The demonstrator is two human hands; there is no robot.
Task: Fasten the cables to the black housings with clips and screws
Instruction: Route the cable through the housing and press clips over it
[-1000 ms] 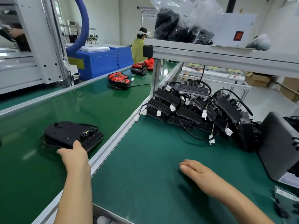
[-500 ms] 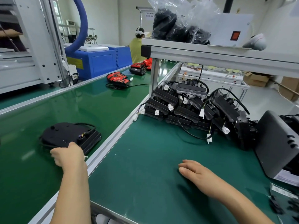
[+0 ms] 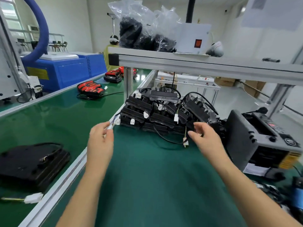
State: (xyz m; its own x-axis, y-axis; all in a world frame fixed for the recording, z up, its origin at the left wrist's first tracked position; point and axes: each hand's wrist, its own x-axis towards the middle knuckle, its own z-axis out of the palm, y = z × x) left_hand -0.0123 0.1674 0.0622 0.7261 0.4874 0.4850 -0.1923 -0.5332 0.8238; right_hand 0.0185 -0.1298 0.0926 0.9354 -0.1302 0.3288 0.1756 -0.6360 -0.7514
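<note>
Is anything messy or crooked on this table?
Yes. The housings lie in a jumbled heap at the back of the mat, some tilted, with cables and white plugs dangling out. One loops loose across the mat.

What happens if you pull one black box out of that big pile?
The pile of black housings is stacked unevenly, so others would probably slide or tip. Their cables loop across each other, so one may drag its neighbours. The cables look floppy; the white plugs would likely dangle.
</note>
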